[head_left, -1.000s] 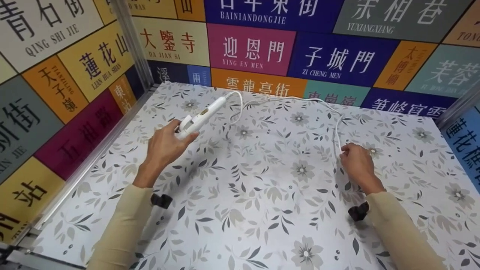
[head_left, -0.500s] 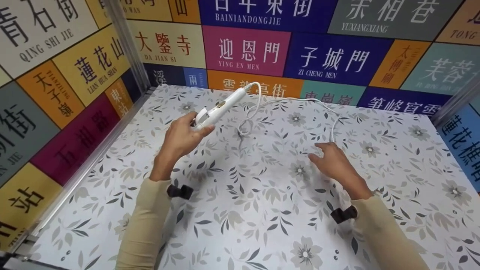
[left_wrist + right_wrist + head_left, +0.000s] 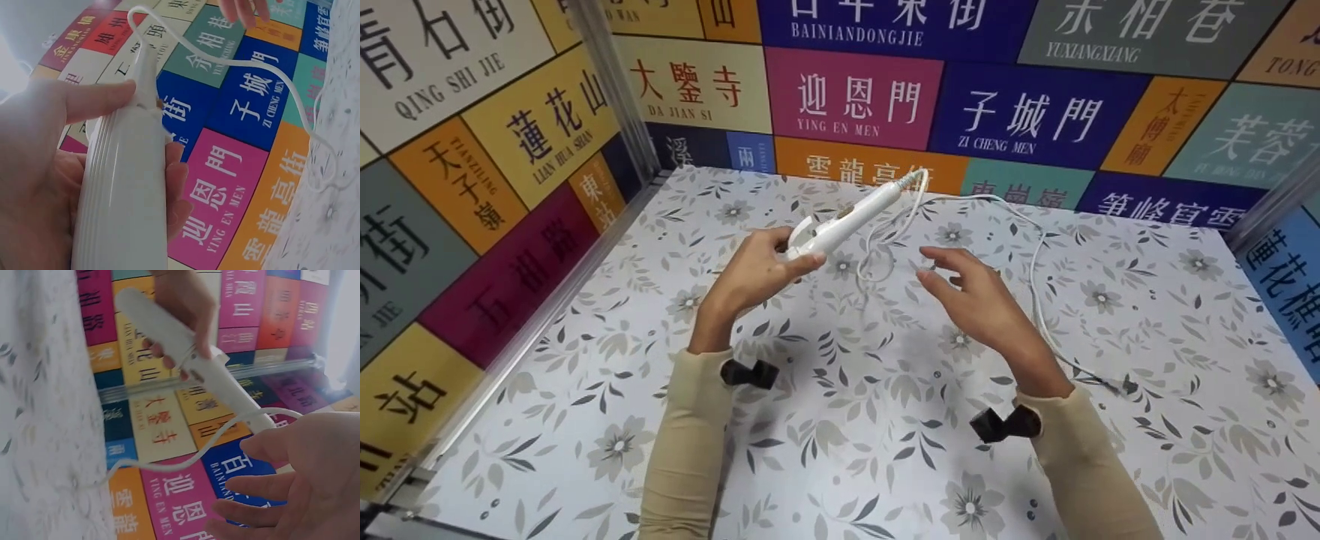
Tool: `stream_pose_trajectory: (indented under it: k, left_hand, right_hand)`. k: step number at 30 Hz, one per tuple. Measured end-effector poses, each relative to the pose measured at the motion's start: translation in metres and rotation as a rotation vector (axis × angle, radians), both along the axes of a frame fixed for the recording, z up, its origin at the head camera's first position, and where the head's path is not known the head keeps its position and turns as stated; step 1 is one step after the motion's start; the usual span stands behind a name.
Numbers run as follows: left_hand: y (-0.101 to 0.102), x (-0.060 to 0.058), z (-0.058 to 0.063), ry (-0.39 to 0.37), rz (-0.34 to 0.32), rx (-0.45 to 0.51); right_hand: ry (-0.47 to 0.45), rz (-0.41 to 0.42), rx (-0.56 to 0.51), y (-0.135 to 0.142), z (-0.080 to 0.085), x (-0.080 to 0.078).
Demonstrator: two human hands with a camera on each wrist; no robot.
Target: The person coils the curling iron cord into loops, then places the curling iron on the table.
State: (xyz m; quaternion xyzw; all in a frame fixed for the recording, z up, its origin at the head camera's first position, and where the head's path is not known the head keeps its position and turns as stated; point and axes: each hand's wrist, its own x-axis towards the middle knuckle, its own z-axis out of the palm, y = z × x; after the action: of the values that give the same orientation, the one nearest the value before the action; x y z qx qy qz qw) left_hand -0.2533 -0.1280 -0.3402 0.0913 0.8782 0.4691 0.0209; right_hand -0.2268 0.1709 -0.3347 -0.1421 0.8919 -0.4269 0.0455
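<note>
My left hand [image 3: 757,274] grips a white curling iron [image 3: 851,221] by its thicker end, holding it tilted above the table with the cord end pointing up and right. In the left wrist view, the thumb lies along the ribbed white body [image 3: 121,185] and the fingertips show at its far side. A white cord [image 3: 1039,277] loops down from the iron's tip, then runs along the back of the table and down the right side, behind my right arm. My right hand [image 3: 979,300] is in the air right of the iron, its fingers spread and holding nothing.
The table [image 3: 885,420] has a white leaf-and-flower cover. Colourful sign-printed panels [image 3: 855,97] stand along its back and left side, with a metal post [image 3: 622,97] at their corner. A dark camera mount sits at each wrist.
My left hand has carried the curling iron to the right. My right hand has let go of the cord and moved left, towards the iron; the cord now lies on the table at the right.
</note>
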Motion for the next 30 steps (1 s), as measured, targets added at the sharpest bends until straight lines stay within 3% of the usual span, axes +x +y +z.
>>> stream_pose_trajectory:
  k: [6, 12, 15, 22, 26, 28, 30]
  left_hand:
    - [0.003, 0.000, -0.002, 0.003, -0.053, 0.014]
    - [0.008, -0.003, -0.005, 0.031, -0.041, 0.029]
    - [0.010, -0.004, -0.007, 0.043, -0.063, 0.033]
    - [0.019, -0.007, -0.016, 0.062, -0.222, 0.062]
    - [0.021, -0.005, -0.018, 0.079, -0.316, 0.038]
    - [0.021, -0.004, -0.017, 0.093, -0.375, 0.004]
    - [0.023, -0.002, -0.017, 0.099, -0.429, -0.042]
  right_hand:
    - [-0.012, 0.041, -0.125, -0.010, -0.006, -0.010]
    - [-0.039, 0.232, -0.254, -0.009, -0.025, -0.023]
    - [-0.069, 0.269, -0.309, -0.006, -0.033, -0.029]
    - [-0.177, 0.305, -0.399, 0.004, -0.052, -0.042]
    - [-0.231, 0.376, -0.615, 0.012, -0.058, -0.047]
    - [-0.242, 0.358, -0.686, 0.014, -0.057, -0.047]
    - [-0.212, 0.291, -0.676, 0.016, -0.052, -0.046]
